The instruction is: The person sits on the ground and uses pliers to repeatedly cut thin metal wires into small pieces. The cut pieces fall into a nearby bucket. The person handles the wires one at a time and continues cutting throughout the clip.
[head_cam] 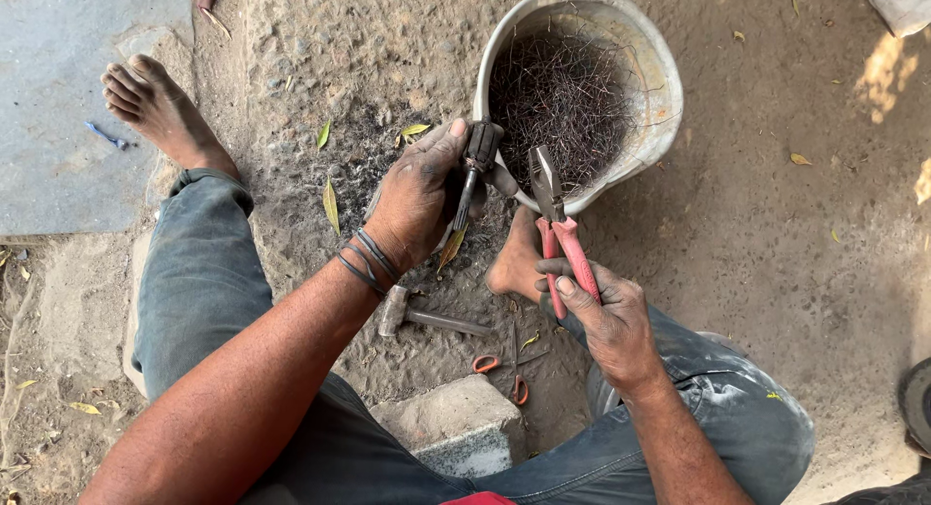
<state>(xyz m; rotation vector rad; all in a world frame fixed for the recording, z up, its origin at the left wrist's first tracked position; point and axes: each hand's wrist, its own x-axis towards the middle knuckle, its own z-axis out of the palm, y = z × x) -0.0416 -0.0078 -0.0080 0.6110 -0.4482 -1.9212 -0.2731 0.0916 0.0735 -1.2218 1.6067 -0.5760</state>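
Cataloguing what we see from above, item by item.

Left hand [419, 199]: centre of the frame, fingers wrapped around a dark metal tool [477, 161] with a thick black head; its long axis runs steeply from upper right to lower left, the head uppermost at the bucket's rim. What kind of tool it is we cannot tell.

Right hand [603, 316]: lower right of centre, fingers closed round the red handles of a pair of pliers [555, 209]. The pliers stand almost upright in the frame, tips toward the top, jaws parted, just right of the dark tool and apart from it. The tool lies up and to the left of this hand; the left hand is the nearer to it, being on it.

Bucket [659, 88]: upper centre, pale, tilted toward us, filled with a tangle of fine dark wire [562, 102].

Ground items: hammer [427, 316] below the left wrist; orange-handled scissors [509, 364] lower centre; stone block [456, 423] at the bottom; dry leaves scattered about.
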